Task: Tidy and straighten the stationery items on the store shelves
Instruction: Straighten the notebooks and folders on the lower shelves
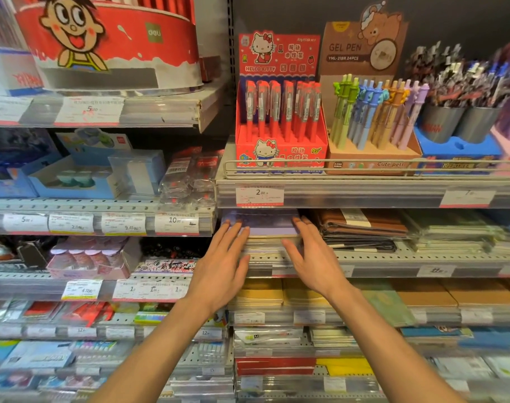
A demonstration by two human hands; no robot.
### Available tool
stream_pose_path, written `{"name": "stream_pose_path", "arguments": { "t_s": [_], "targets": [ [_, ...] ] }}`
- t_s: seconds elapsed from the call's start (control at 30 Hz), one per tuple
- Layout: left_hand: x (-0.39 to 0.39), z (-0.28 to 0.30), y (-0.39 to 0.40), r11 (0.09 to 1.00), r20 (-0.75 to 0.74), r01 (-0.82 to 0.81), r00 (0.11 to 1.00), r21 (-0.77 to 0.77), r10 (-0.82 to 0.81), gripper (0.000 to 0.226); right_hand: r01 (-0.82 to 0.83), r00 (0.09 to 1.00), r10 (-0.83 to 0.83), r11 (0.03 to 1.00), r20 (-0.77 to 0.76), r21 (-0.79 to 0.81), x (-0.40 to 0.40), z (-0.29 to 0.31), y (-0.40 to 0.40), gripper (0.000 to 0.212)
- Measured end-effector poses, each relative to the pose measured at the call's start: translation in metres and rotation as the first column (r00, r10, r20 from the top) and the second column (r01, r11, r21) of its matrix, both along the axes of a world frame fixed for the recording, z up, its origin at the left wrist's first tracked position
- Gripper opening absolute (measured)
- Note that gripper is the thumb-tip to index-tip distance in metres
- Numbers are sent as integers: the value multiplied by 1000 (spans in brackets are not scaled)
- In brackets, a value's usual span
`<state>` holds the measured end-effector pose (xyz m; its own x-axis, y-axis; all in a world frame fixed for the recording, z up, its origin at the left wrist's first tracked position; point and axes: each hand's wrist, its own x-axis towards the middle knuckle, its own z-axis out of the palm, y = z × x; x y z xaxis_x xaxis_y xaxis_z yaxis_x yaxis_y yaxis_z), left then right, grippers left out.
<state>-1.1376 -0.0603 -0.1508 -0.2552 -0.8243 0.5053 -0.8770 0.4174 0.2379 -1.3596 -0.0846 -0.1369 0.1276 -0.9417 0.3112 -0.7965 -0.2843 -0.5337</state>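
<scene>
A stack of purple notebooks [265, 225] lies flat on a middle shelf, under the pen shelf. My left hand [221, 263] reaches to the stack's left front corner with straight fingers, the tips touching it. My right hand [312, 257] is at the stack's right side, its fingers straight and spread, the tips against the stack's right edge. Neither hand grips anything. The back of the stack is hidden under the shelf above.
Brown notebooks [361, 225] lie right of the stack. Above stand a red Hello Kitty pen box [280, 123], a gel pen box [373, 132] and pen cups [457, 120]. Shelf rails with price tags [259, 194] jut forward. Packed boxes fill the left shelves [82, 175].
</scene>
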Motion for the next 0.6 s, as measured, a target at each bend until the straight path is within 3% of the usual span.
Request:
{"name": "stream_pose_path", "arguments": {
  "t_s": [0.23, 0.33, 0.43, 0.5, 0.6],
  "targets": [
    [3, -10, 38, 999, -336, 48, 940, -18, -51, 40, 102, 978, -89, 993, 188, -56, -2, -16, 45, 46],
    [8, -30, 48, 990, -520, 50, 854, 133, 27, 35, 135, 967, -141, 990, 214, 41, 1, -37, 66, 40],
    [12, -59, 48, 942, -691, 108, 707, 317, 151, 34, 178, 940, -213, 973, 267, 148, 4, -68, 85, 36],
    [12, -76, 52, 909, -692, 120, 690, 399, 213, 28, 216, 917, -275, 951, 288, 223, 2, -87, 99, 36],
    [6, -91, 65, 885, -587, 108, 783, 453, 204, 18, 246, 900, -333, 921, 280, 302, -11, -109, 117, 38]
  ]
}}
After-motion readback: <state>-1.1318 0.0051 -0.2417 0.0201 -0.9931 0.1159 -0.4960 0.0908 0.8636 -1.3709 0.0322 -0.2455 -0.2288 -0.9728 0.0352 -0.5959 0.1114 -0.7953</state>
